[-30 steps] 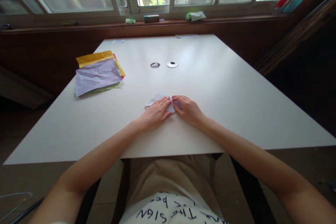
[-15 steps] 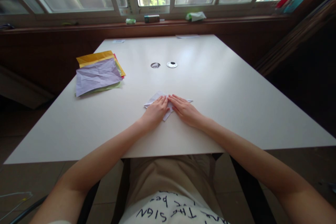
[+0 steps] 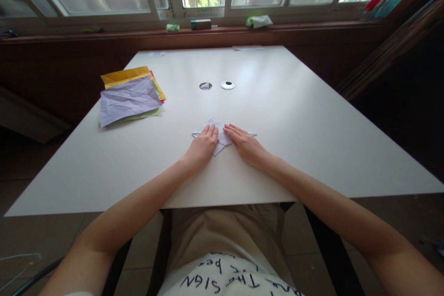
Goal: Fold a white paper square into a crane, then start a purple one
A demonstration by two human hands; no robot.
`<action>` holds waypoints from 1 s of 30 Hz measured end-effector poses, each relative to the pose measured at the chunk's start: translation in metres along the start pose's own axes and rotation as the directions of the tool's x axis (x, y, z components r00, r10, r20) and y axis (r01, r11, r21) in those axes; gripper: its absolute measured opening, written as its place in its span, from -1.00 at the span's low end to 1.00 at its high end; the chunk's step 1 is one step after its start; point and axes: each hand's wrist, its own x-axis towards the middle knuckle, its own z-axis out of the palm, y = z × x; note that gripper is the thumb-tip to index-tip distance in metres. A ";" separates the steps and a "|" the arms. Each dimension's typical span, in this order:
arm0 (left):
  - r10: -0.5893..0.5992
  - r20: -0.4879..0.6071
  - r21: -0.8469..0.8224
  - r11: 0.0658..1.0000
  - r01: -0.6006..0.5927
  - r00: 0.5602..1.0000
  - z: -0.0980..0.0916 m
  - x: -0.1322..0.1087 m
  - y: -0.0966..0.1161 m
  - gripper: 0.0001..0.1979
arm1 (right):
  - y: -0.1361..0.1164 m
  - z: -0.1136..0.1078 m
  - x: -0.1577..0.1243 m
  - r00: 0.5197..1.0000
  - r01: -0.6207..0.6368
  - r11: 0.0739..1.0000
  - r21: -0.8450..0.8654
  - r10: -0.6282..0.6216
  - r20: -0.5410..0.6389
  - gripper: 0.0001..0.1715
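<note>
A folded sheet of pale lilac paper (image 3: 220,138) lies on the white table in front of me, its pointed corners sticking out left, right, far and near. My left hand (image 3: 205,143) rests flat on its left half, fingers stretched forward. On the right half my right hand (image 3: 244,142) lies with its fingers out and angled toward the middle. A narrow strip of paper shows between the fingertips. Parts of the folds are hidden beneath both hands.
Crumpled lilac, yellow, red and green paper sheets (image 3: 130,99) are piled at the table's left. Two round metal inserts (image 3: 227,85) sit in the white tabletop (image 3: 294,115). Beyond its far edge, the windowsill (image 3: 138,34) bears a small box (image 3: 200,24) and a tissue pack (image 3: 259,21).
The folded paper has turned slightly and shifted a little away from me. My left hand has moved slightly left, widening the gap between my hands.
</note>
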 end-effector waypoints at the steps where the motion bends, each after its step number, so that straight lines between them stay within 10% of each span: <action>1: 0.016 -0.012 -0.034 0.999 -0.017 1.000 0.002 0.002 -0.005 -0.59 | 0.000 0.000 0.000 1.000 0.011 1.000 0.011 -0.011 0.002 -0.43; 21: -0.216 0.048 0.025 0.976 0.215 0.975 0.003 0.007 -0.008 -0.40 | -0.005 0.000 0.004 0.939 -0.337 0.934 -0.117 0.343 0.026 -0.05; 30: 0.092 -0.075 -0.050 0.994 -0.096 0.993 0.002 0.003 -0.003 -0.53 | -0.007 -0.004 0.004 0.918 -0.397 0.912 -0.100 0.397 -0.025 -0.10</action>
